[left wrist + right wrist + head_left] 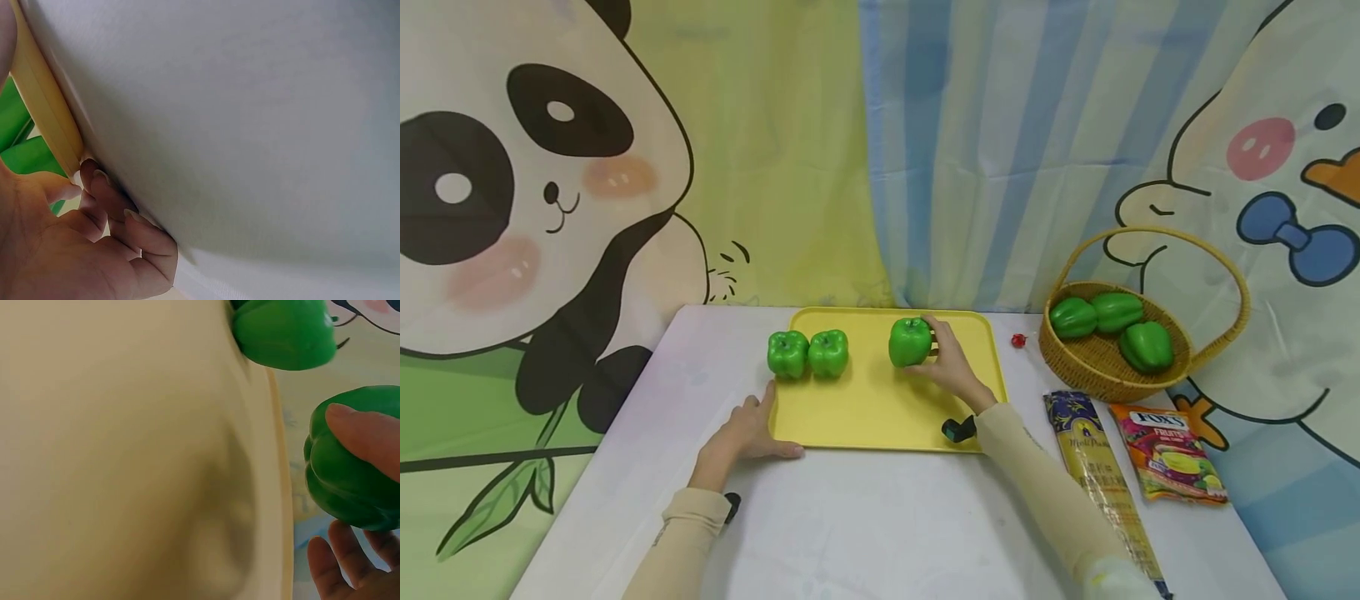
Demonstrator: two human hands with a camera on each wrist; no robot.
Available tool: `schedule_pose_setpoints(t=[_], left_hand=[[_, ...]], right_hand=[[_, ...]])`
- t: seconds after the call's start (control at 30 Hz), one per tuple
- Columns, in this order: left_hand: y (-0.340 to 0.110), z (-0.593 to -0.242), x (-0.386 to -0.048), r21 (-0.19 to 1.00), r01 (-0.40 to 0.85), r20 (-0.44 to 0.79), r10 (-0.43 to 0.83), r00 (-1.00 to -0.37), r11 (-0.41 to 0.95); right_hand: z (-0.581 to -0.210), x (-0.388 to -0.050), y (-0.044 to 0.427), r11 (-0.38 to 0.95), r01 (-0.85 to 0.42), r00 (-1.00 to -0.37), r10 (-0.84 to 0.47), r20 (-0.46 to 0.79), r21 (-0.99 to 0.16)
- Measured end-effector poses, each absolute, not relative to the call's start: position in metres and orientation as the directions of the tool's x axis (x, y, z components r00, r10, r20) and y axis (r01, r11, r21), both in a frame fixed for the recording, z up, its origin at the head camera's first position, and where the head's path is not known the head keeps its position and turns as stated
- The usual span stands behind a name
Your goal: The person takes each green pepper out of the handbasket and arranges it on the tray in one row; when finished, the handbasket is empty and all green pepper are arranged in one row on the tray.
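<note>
My right hand [953, 364] grips a green bell pepper [909, 342] from its right side, over the right half of a yellow tray [865, 417]. In the right wrist view the thumb [365, 434] lies across this pepper [350, 469], with the fingers on its other side. Two more green bell peppers, a left one [787, 354] and a right one [828, 353], sit side by side at the tray's left edge. My left hand [748, 429] rests at the tray's front left corner, index finger along the left side and thumb by the front edge.
To the right stands a wicker basket [1075, 367] with a tall handle, holding three green vegetables [1146, 347]. In front of it lie a long pasta packet [1093, 467] and a red candy bag [1168, 454]. A small red object [1018, 340] lies between tray and basket.
</note>
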State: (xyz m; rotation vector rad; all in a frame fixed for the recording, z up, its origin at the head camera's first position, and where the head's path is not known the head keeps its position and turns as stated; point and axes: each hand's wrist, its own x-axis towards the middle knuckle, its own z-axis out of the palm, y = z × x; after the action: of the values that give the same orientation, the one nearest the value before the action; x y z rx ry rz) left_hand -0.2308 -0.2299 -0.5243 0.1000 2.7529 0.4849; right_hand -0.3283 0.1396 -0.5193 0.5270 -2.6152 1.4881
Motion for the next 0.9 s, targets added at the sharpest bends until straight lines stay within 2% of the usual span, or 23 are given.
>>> schedule_pose_setpoints(t=[0.47, 0.9], left_hand=[[-0.230, -0.524, -0.231, 0.345, 0.006, -0.323, 0.125, -0.938, 0.939], [-0.229, -0.523, -0.230, 0.346, 0.003, -0.321, 0.121, -0.939, 0.938]], right_hand=[[-0.531, -0.334, 0.107, 0.508, -0.345, -0.913, -0.378, 0.156, -0.789], [-0.536, -0.340, 0.086, 0.531, -0.345, -0.904, -0.410, 0.121, -0.774]])
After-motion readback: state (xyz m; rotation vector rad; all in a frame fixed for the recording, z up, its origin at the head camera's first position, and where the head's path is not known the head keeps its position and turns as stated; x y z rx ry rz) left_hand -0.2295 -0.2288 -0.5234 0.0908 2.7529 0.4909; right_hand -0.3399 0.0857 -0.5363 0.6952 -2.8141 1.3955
